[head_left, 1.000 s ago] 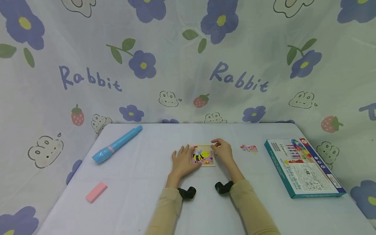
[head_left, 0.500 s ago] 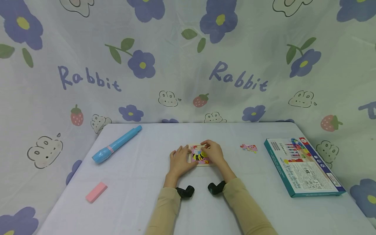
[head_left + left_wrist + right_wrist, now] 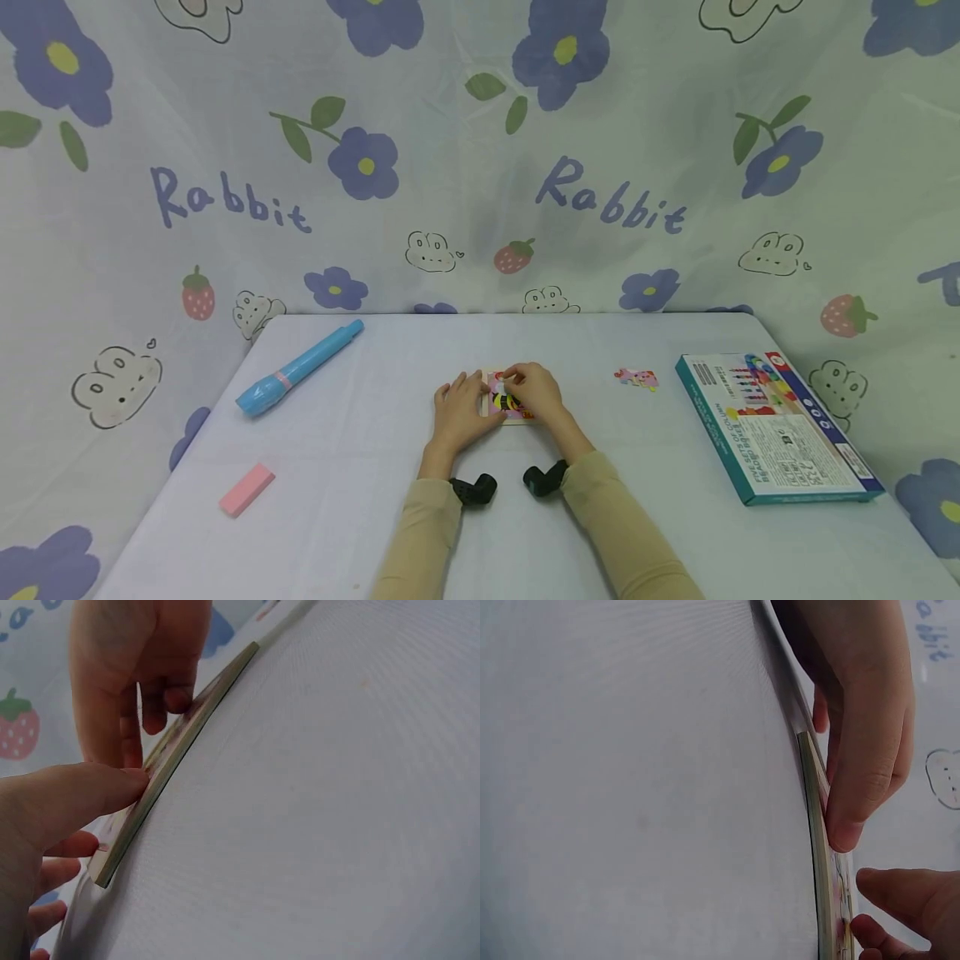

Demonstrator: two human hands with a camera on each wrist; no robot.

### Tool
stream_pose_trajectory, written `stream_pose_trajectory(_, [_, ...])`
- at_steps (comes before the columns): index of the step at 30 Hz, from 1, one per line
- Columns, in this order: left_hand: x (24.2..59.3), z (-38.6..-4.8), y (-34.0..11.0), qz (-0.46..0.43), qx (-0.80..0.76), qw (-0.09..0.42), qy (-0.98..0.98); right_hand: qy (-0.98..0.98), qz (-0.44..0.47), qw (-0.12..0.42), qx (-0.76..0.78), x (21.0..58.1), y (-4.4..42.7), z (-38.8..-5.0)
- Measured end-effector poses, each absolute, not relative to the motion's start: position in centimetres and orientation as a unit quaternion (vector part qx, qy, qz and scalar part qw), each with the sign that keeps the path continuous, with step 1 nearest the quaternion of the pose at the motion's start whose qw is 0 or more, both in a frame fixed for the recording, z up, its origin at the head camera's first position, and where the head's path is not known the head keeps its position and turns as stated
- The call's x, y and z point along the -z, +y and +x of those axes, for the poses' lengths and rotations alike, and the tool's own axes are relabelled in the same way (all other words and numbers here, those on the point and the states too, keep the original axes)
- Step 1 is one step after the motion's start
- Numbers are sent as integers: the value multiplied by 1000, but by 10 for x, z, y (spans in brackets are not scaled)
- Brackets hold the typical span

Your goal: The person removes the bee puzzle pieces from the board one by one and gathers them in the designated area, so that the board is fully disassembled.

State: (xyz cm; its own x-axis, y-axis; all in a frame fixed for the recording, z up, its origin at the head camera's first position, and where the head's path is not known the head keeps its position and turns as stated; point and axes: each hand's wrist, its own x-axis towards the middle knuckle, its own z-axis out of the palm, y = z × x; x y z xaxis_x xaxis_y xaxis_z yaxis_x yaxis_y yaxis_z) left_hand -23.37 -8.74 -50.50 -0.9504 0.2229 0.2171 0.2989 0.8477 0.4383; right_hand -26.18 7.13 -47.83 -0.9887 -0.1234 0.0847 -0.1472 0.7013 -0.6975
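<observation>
Hanging behind everything, one cloth (image 3: pixel 465 167) carries blue flowers, strawberries and rabbit faces, with "Rabbit" fully readable twice, left and right. One white table (image 3: pixel 330 533) stands before it. On the table's right lies one box (image 3: pixel 780 429); "SETS OF COLUMN" can be made out on its teal side, the finer print being too small. Two tan sleeves (image 3: pixel 420 542) reach in from the near side. One blue stick (image 3: pixel 300 371) lies slantwise at far left. Both hands meet at one puzzle (image 3: pixel 507 403), which lies flat between them near the table's middle. The left hand (image 3: pixel 459 412) is spread, fingers at the puzzle's left side and thumb along its near edge. The right hand (image 3: pixel 542 393) bends over the right part, fingers pointing down and fingertips close together at the surface; whether they pinch a piece cannot be told. A bee shows on the puzzle. One pink block (image 3: pixel 247 490) lies at near left. Loose pink pieces (image 3: pixel 636 379) sit right of the right hand, too small to count.
</observation>
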Motion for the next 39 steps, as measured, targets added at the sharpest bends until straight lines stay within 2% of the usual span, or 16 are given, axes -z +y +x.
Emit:
stream_pose_trajectory(17, [507, -233, -88, -140, 245, 81, -956, -944, 62, -14, -322, 480, 68, -265])
stream_pose_trajectory(39, [507, -234, -89, -146, 231, 71, -959, -941, 72, 4, -332, 480, 68, -267])
